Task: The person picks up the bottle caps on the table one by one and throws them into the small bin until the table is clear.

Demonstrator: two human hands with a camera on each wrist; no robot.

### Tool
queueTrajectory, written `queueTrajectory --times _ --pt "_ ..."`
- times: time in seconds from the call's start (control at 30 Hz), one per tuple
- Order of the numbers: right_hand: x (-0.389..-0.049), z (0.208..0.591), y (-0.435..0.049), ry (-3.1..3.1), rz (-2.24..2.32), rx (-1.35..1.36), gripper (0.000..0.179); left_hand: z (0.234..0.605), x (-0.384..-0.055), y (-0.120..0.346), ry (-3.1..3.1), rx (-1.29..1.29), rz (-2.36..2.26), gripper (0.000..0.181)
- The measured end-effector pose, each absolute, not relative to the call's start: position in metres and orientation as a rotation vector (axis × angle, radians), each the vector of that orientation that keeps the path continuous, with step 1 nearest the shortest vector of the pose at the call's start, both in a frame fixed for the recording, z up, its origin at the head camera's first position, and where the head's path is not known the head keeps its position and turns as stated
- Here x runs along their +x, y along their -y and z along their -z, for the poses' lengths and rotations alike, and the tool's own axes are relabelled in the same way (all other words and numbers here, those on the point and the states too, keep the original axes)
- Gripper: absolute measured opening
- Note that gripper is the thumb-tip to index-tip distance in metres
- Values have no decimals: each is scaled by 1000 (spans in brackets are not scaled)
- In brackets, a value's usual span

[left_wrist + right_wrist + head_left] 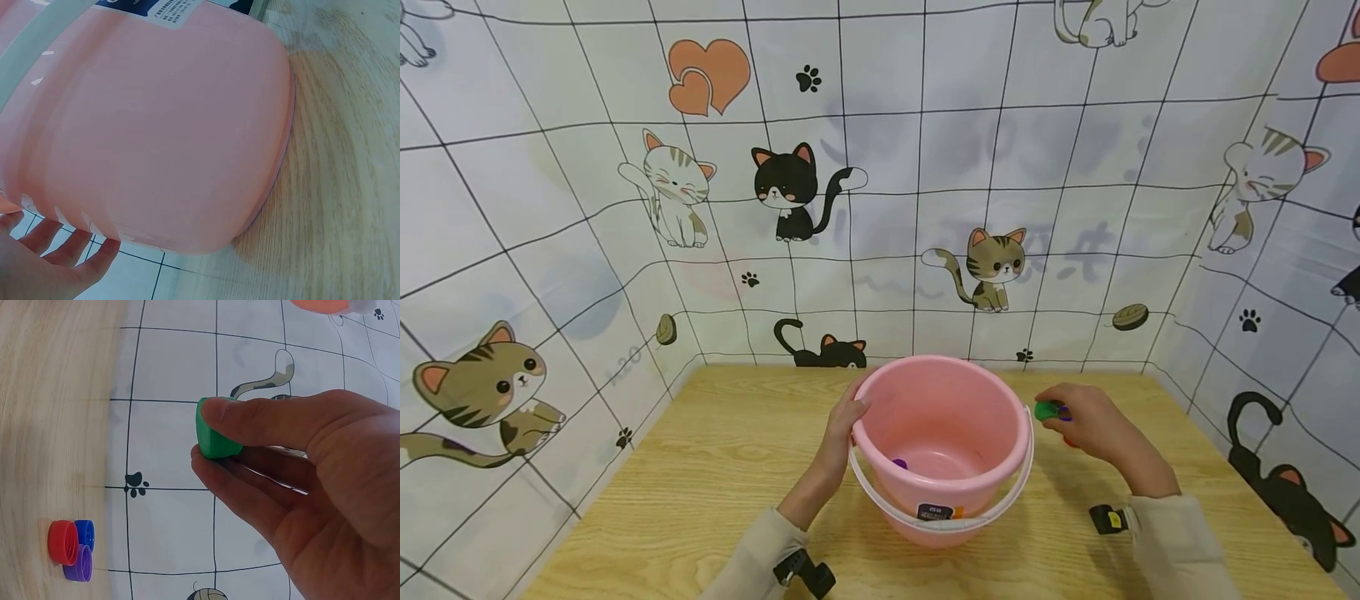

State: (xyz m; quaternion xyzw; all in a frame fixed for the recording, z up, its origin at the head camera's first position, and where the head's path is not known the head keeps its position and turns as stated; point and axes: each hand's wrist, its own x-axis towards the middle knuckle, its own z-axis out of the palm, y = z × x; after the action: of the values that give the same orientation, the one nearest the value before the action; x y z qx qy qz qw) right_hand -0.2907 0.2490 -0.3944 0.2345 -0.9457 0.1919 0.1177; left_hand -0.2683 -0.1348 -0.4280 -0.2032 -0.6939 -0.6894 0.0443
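Observation:
A pink bucket (887, 467) stands on the wooden table, tilted a little toward the camera. My left hand (833, 442) grips its left rim, with the thumb over the edge and the fingers along the outer wall. Inside at the bottom lies a small purple thing (899, 463), partly hidden by the near wall. To the right of the bucket, my right hand (1093, 429) pinches a green bottle cap (215, 439) between thumb and fingers, above the table. Beneath that hand, a red cap (62, 544), a blue cap (87, 534) and a purple cap (79, 565) sit close together.
The bucket's white handle (940, 526) hangs down across its front, over a dark label (934, 512). Around the wooden table (722, 467) rise white gridded sheets (887, 208) printed with cats, on the left, back and right.

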Motion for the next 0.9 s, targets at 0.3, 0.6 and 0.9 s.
queueTrajectory --times 0.3,0.6,0.9 --pt "-287 394 -249 2794 -594 664 32 429 -268 133 2109 -616 2118 54" --pt "-287 392 -248 2767 -598 690 30 430 -267 133 2103 -619 2123 55" --pt "-285 387 -245 2766 -608 705 30 430 -268 134 2109 -605 2120 55"
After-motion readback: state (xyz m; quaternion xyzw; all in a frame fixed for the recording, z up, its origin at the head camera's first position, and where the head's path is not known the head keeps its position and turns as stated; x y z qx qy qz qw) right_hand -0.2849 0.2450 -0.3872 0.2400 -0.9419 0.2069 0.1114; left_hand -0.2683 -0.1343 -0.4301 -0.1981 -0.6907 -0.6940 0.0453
